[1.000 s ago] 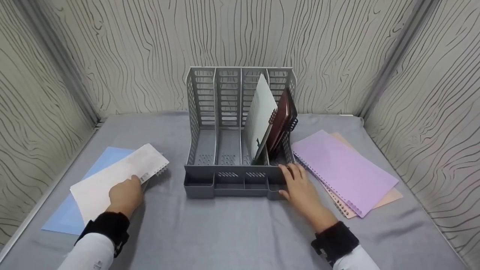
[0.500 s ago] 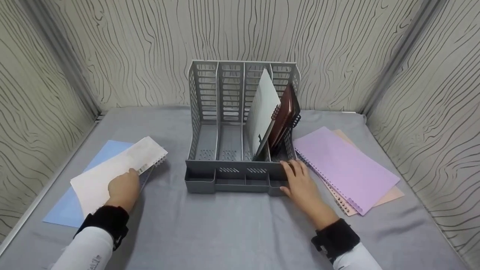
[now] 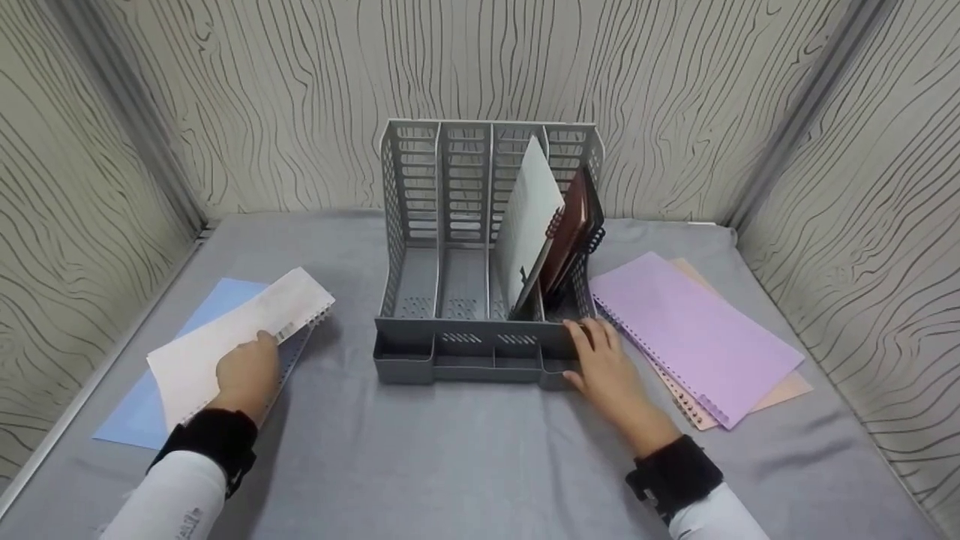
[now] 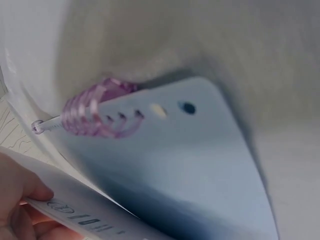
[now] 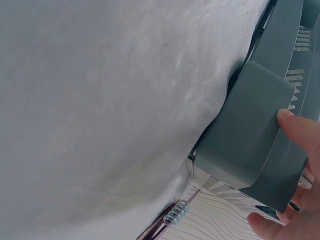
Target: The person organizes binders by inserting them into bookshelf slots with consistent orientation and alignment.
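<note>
My left hand (image 3: 247, 375) pinches the edge of a white spiral notebook (image 3: 225, 330), thumb on top and fingers underneath, as the left wrist view shows. The notebook is tilted over a blue notebook (image 4: 165, 150) with a purple coil, which lies on the cloth. In the middle stands a grey file organizer (image 3: 405, 371) with upright slots and small front compartments. My right hand (image 3: 607, 375) grips its front right corner; the fingers lie over the ledge and the thumb touches a front compartment's rim. A pale spiral notebook (image 3: 529, 225) and dark red and black notebooks (image 3: 570, 232) lean in the right-hand slots.
To the right of the organizer a purple spiral notebook (image 3: 690, 337) lies on a peach one (image 3: 784, 390). Grey cloth (image 3: 465, 457) covers the table. Wood-patterned panels (image 3: 300, 97) stand behind and at both sides.
The view has tilted slightly, shifting everything a little up the picture. The white notebook has turned slightly in my left hand, showing more of the blue one's coil side. My right hand stays on the organizer.
</note>
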`<state>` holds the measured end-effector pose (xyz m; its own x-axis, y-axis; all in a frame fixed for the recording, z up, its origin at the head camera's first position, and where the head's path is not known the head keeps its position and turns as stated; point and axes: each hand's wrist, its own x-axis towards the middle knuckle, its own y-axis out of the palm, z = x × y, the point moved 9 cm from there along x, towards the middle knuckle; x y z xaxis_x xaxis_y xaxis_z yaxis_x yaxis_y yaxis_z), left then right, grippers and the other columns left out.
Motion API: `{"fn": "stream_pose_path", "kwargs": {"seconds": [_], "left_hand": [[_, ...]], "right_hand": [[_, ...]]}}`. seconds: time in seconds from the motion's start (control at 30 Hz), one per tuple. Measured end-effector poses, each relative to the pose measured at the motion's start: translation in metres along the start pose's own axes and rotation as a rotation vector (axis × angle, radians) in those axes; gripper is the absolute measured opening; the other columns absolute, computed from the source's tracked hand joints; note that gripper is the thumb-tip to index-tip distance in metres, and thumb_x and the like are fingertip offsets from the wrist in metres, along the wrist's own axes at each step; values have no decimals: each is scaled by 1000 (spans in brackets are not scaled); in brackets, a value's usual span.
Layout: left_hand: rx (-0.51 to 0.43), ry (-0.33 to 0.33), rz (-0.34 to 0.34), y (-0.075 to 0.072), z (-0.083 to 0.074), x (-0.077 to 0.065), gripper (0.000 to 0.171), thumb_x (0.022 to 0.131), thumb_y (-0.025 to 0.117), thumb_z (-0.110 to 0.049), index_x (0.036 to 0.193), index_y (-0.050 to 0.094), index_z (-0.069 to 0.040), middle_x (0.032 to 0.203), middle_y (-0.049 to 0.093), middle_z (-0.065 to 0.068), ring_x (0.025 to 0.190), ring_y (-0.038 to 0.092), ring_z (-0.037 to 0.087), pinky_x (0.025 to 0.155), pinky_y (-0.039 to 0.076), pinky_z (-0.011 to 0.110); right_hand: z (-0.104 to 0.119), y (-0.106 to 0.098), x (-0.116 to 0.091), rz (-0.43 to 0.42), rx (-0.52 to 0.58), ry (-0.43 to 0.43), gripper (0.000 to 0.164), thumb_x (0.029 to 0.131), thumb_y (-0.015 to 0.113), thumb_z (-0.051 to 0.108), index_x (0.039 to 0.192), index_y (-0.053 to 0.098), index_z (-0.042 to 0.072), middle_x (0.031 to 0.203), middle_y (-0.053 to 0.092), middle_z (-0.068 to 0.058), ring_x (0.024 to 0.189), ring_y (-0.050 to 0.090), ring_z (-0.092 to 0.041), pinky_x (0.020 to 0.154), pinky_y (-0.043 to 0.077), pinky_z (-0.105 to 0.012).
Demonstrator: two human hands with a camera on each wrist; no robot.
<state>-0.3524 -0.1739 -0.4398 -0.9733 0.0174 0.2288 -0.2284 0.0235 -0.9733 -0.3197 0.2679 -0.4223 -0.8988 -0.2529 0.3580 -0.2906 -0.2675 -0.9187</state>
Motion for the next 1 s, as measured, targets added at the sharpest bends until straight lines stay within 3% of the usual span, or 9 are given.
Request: {"fn": "stream_pose_path", "kwargs": {"seconds": [0.27,0.57,0.8,1.0], "left_hand": [[-1,28,-94,-13,-2,1,23,81,41,5,100,46,17,59,49,29,48,51,36,37,40,45],[17,16,-77,-9,5,-2,28,81,37,5,106,44,17,64,48,33,46,50,36,36,39,45],[50,23,-121,-11,6,-2,27,81,38,6,105,45,16,71,49,38,41,48,34,34,38,45],[86,32,-117,-14,6,-2,27,83,38,5,107,45,16,76,49,39,42,48,34,35,39,44]], "right_hand": [[-2,0,0,2,-4,15,75,66,72,20,129,33,9,123,33,-19,118,20,-35,89,29,-48],[-3,5,1,52,-4,32,74,68,70,22,130,29,12,125,30,-16,120,16,-33,89,29,-47],[-3,3,0,37,2,19,75,67,71,21,130,30,11,125,31,-17,120,18,-36,90,28,-49],[-2,3,1,36,17,14,74,68,70,20,130,30,10,124,30,-17,120,16,-35,93,24,-47]]}}
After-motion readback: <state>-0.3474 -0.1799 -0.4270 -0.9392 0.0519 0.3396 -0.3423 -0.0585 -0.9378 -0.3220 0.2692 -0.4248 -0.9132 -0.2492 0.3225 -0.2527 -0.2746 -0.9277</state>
